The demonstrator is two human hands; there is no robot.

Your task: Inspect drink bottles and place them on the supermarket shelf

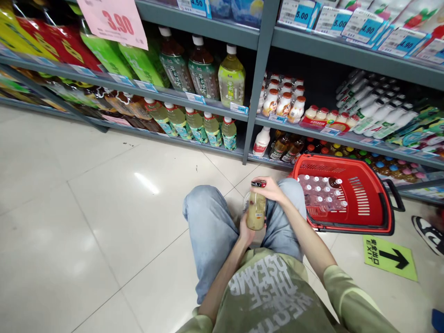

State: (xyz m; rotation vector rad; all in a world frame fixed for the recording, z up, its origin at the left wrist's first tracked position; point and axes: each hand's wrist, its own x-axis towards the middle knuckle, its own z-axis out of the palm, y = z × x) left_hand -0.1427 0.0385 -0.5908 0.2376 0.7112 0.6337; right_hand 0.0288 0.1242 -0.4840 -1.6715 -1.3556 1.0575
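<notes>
I squat in a shop aisle in front of drink shelves. My left hand [245, 231] wraps round the lower part of a small bottle [256, 211] of pale yellowish drink, held upright between my knees. My right hand [270, 188] grips the bottle's dark cap from above. A red shopping basket [364, 194] lies on the floor to the right of my knee, with several small white-capped bottles [321, 192] inside it.
Grey metal shelves [215, 105] hold large green tea bottles, small white drink bottles and price tags. A pink 3.90 sign hangs at top left. A green exit arrow sticker [390, 256] is on the tiled floor. Another person's shoe [428, 233] shows at the right edge.
</notes>
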